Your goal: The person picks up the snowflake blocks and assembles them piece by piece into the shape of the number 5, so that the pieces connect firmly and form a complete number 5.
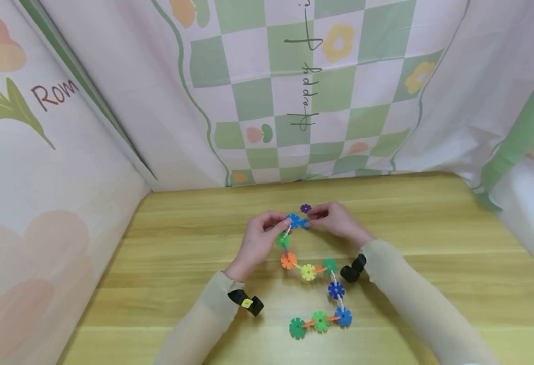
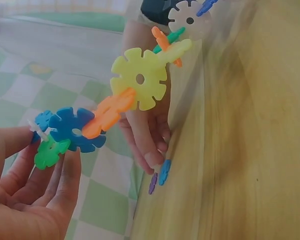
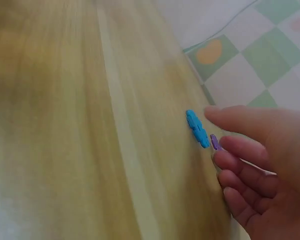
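Observation:
My left hand (image 1: 262,238) pinches a small blue notched disc (image 2: 43,119) at one end of a chain of flower-shaped plastic discs. A white disc links it to a green disc (image 2: 51,151); further along come orange (image 1: 288,261) and yellow (image 1: 308,272) discs. My right hand (image 3: 270,170) is over the far part of the table, fingers loosely bent and parted. Its fingertips are right beside a loose light blue disc (image 3: 197,128) and a purple disc (image 3: 215,142), both lying on the wood. Nothing shows between its fingers.
The rest of the chain bends across the wooden table (image 1: 157,304), past a dark blue disc (image 1: 336,290) to a dark green end disc (image 1: 297,328) near the front. A checked curtain (image 1: 289,101) hangs along the back edge, a printed white one (image 1: 43,228) at left.

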Demonstrator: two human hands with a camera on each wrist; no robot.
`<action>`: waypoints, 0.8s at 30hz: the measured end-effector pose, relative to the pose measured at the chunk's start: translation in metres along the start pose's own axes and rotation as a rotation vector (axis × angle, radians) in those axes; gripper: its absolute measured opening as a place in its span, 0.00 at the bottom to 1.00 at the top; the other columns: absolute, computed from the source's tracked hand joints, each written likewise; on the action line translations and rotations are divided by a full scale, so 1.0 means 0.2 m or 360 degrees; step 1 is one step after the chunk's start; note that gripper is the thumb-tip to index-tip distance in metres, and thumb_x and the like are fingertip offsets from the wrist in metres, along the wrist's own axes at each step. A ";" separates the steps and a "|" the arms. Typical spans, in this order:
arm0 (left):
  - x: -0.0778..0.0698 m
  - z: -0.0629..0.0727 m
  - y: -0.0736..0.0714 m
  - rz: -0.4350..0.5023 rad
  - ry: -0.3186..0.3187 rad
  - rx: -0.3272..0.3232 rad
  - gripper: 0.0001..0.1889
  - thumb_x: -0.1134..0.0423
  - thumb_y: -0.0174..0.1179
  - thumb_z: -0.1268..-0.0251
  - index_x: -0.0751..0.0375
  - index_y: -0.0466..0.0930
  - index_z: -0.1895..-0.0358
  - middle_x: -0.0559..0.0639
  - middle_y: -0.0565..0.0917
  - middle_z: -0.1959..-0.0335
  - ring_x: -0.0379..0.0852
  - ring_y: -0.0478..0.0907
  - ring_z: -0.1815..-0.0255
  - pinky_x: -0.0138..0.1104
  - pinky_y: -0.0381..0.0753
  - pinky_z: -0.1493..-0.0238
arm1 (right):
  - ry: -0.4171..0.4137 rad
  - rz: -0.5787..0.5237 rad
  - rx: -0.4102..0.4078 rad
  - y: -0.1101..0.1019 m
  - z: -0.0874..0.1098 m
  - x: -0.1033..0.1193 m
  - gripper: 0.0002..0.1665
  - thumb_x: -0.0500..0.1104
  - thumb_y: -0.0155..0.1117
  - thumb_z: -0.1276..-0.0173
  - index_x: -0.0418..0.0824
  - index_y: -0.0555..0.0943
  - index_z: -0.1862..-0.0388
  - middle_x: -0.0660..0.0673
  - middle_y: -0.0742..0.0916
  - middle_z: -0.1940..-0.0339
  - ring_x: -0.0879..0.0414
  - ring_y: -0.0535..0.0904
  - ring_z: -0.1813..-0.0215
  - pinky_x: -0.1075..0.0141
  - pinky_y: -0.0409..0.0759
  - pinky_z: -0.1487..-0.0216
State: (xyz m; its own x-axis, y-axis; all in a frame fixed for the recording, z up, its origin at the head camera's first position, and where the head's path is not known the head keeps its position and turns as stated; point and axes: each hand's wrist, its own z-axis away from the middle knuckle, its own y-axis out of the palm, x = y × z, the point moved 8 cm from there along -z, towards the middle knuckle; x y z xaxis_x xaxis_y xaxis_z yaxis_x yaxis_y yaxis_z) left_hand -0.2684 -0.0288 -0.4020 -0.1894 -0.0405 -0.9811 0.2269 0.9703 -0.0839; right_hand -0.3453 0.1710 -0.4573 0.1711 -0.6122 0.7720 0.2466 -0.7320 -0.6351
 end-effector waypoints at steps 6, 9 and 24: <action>0.01 -0.01 0.00 0.0012 -0.0002 0.0001 0.09 0.62 0.64 0.26 0.66 0.85 0.54 0.53 0.87 0.62 0.49 0.86 0.60 0.38 0.85 0.53 | 0.0014 0.0091 0.0048 0.02 -0.03 0.00 0.28 0.51 0.78 0.37 0.36 0.86 0.45 0.43 0.87 0.54 0.50 0.81 0.53 0.54 0.81 0.49; 0.01 -0.01 0.00 -0.0009 -0.0007 -0.0003 0.09 0.62 0.64 0.26 0.65 0.85 0.54 0.52 0.87 0.62 0.49 0.86 0.60 0.37 0.85 0.54 | 0.0013 0.0093 0.0064 0.03 -0.03 0.01 0.24 0.48 0.79 0.38 0.36 0.86 0.47 0.43 0.87 0.55 0.50 0.80 0.55 0.55 0.81 0.51; 0.00 0.01 0.00 -0.0069 -0.0006 0.0007 0.10 0.60 0.63 0.26 0.64 0.85 0.53 0.51 0.87 0.60 0.46 0.84 0.58 0.37 0.84 0.53 | -0.0036 -0.0088 0.0050 0.02 0.01 0.03 0.16 0.37 0.75 0.35 0.33 0.83 0.51 0.42 0.87 0.59 0.48 0.83 0.55 0.57 0.82 0.53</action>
State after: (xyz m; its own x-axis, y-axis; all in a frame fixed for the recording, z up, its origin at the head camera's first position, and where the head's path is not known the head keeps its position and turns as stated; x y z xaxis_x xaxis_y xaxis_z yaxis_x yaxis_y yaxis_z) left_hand -0.2670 -0.0291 -0.4031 -0.1954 -0.0833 -0.9772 0.2228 0.9666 -0.1269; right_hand -0.3418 0.1642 -0.4545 0.1776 -0.5637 0.8067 0.2862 -0.7547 -0.5904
